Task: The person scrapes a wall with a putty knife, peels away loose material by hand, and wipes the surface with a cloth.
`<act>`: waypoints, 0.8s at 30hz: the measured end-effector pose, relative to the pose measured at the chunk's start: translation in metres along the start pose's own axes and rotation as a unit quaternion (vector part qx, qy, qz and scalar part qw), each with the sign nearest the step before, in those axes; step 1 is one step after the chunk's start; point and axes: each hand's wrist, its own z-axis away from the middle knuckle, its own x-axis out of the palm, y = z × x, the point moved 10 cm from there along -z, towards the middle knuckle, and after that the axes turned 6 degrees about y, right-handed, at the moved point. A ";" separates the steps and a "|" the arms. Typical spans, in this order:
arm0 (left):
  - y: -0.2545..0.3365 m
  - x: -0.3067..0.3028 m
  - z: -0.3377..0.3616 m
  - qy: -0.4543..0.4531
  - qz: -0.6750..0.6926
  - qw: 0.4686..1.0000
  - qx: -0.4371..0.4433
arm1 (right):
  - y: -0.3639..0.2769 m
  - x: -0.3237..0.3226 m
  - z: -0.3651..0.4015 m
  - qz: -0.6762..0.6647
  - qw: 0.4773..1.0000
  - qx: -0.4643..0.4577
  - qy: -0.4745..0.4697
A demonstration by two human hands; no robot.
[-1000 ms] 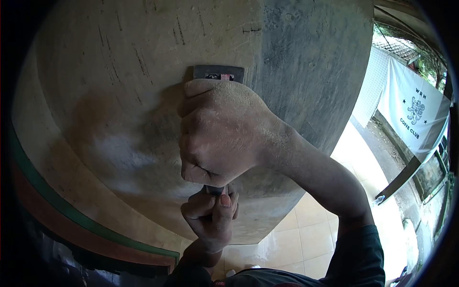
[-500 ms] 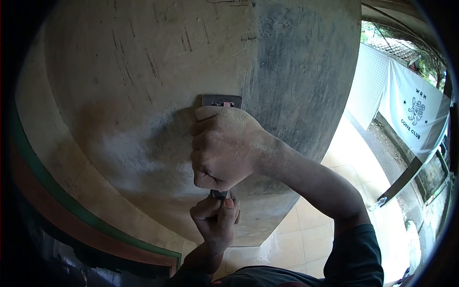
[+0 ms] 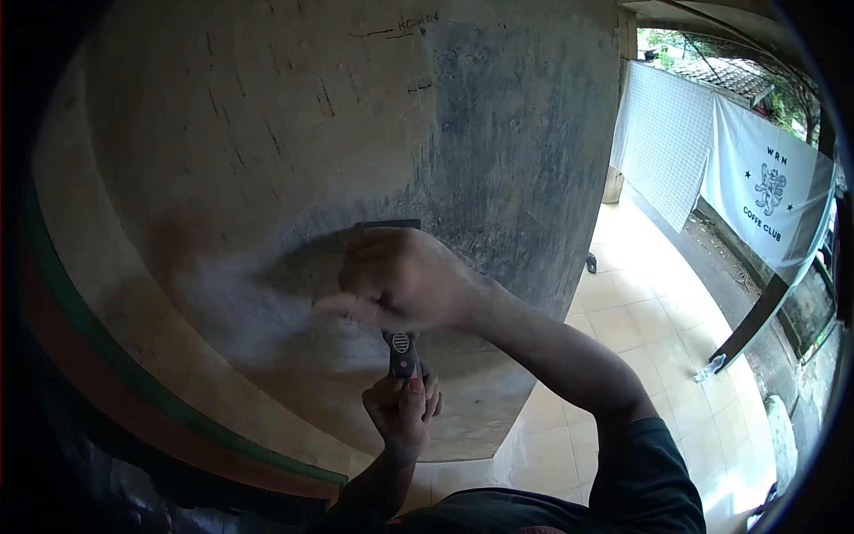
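1. head view: wall [image 3: 347, 178], tan with dark scratches at left, grey at right; a whitish patch [image 3: 240, 303] lies left of the hands.
2. tiled floor [image 3: 623, 294], pale yellow, right of the wall.
3. banner [image 3: 770, 182], white, lettered "wrn coffe club", hung at far right.
4. right hand [image 3: 405, 276], blurred, over the upper part of the scraper [image 3: 403, 356]; one digit points left; whether it is clamped on the tool, cannot tell.
5. left hand [image 3: 405, 418], below the right and apart from it; thumb and fingers pinched on the handle's lower end.
6. scraper, dark, held before the wall, blade [image 3: 391, 223] showing above the right hand, near the tan-grey border; edge contact unclear. step in hand, by judgement: scraping the wall. next move seems to call for a firm right-hand hold, blade flat, left hand steadying the handle.
7. bottle [image 3: 710, 368], clear, on the floor.
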 end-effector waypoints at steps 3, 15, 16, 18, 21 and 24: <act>-0.002 0.002 0.005 -0.031 0.011 0.999 -0.008 | 0.025 -0.055 0.021 -0.073 0.960 0.188 0.195; -0.002 0.054 0.026 -0.299 -0.314 0.898 0.073 | -0.049 0.014 0.223 -0.315 0.735 0.494 0.342; 0.002 0.058 0.023 -0.308 -0.316 0.895 0.070 | -0.046 0.015 0.227 -0.295 0.744 0.499 0.333; 0.002 0.062 0.016 -0.329 -0.311 0.892 0.005 | -0.047 0.015 0.230 -0.269 0.747 0.509 0.333; 0.000 0.062 0.008 -0.402 -0.352 0.845 -0.001 | -0.050 0.025 0.228 -0.294 0.718 0.542 0.322; 0.008 0.065 0.004 -0.451 -0.374 0.808 0.063 | -0.054 0.026 0.219 -0.294 0.719 0.519 0.356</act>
